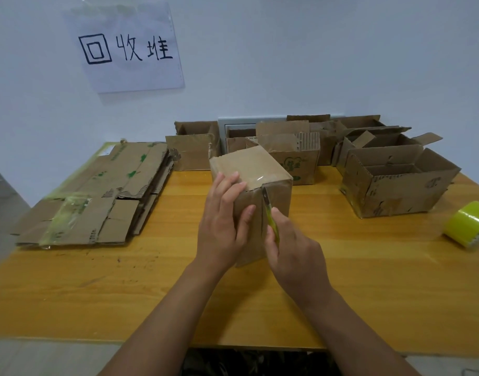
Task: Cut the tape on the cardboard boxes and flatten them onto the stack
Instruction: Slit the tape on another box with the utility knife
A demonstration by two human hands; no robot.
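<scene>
A small taped cardboard box (253, 169) stands upright in the middle of the wooden table (124, 280). My left hand (223, 223) lies against its near left face, fingers straight and reaching up to the top edge. My right hand (292, 253) grips a yellow-green utility knife (269, 213). The blade tip touches the clear tape at the box's near vertical corner, just below the top. A stack of flattened cardboard (97, 196) lies at the left of the table.
Several opened boxes (287, 147) stand along the back wall, and a larger open box (395, 183) sits at the right. A roll of yellow tape (468, 226) lies near the right edge. A paper sign (127, 50) hangs on the wall above the stack.
</scene>
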